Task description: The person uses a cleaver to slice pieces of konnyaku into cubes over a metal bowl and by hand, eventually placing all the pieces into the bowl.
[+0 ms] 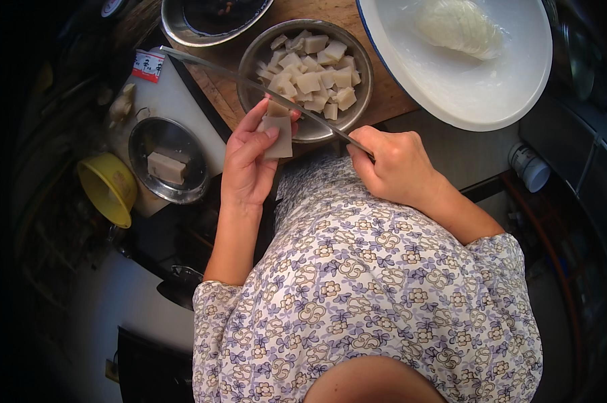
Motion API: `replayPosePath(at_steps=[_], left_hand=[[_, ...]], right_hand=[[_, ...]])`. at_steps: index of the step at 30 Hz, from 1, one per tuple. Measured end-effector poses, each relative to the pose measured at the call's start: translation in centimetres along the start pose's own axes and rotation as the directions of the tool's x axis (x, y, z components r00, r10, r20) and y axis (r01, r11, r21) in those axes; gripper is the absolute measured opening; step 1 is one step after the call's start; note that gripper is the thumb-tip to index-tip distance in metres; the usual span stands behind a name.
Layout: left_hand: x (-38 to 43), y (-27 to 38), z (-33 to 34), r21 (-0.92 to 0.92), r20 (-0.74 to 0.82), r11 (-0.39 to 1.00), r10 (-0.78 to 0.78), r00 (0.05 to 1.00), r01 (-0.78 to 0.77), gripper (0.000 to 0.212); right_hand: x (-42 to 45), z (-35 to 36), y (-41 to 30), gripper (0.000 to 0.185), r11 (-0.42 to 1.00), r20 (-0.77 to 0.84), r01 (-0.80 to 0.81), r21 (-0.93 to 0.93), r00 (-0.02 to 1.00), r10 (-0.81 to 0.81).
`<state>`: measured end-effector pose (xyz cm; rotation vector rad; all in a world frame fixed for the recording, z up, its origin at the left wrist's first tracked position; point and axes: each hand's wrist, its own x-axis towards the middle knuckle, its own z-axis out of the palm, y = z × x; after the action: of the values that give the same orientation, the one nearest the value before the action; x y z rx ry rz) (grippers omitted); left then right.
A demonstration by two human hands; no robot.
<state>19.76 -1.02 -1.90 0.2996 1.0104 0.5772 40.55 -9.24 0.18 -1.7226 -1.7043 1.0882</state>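
My left hand (250, 156) grips a pale greyish slab of jelly-like food (279, 136) at the near edge of a round metal bowl. In my right hand (391, 161) is the handle of a long-bladed knife (222, 70), whose blade slants across the bowl's near left side, just above the slab. The metal bowl (366, 103) holds many cut chunks (308, 83) of similar pale food. Further left, a second metal dish (196, 194) contains an uncut block (166, 168) of similar food.
A metal basin of dark liquid (222, 15) stands behind the bowl on the wooden board (210, 85). At the right is a white enamel basin (469, 101) with a plastic-wrapped pale bundle (459, 27). A yellow plastic bowl (107, 189), ginger root (122, 106) and a red-and-white packet (148, 65) lie left.
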Motion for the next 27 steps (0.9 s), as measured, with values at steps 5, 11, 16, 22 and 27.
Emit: replayPosePath(at_steps=[5, 11, 16, 22, 27], left_hand=[[0.1, -0.1, -1.4, -0.126, -0.087, 0.989, -0.09, 0.992, 0.078, 0.051], [0.5, 0.3, -1.4, -0.1, 0.055, 0.991, -0.079, 0.995, 0.084, 0.055], [0.6, -0.3, -2.1, 0.028, -0.092, 1.0, 0.001, 0.996, 0.002, 0.048], [0.5, -0.5, -2.3, 0.177, -0.123, 0.981, 0.101, 0.987, -0.078, 0.05], [0.3, 0.0, -1.5, 0.29, -0.13, 0.952, 0.143, 0.981, -0.1, 0.048]], right_hand=[[0.3, -0.7, 0.3, 0.004, 1.0, -0.018, -0.019, 0.006, 1.0, 0.019], [0.2, -1.6, 0.2, 0.009, 0.997, 0.051, -0.047, 0.055, 0.998, 0.044], [-0.1, -1.6, 0.0, 0.008, 0.998, 0.04, -0.014, 0.061, 0.999, 0.011], [-0.3, -1.4, -0.1, 0.007, 0.999, 0.017, 0.025, 0.045, 1.0, -0.025], [-0.2, -1.3, -0.3, 0.008, 0.997, 0.011, 0.062, 0.035, 0.998, -0.063]])
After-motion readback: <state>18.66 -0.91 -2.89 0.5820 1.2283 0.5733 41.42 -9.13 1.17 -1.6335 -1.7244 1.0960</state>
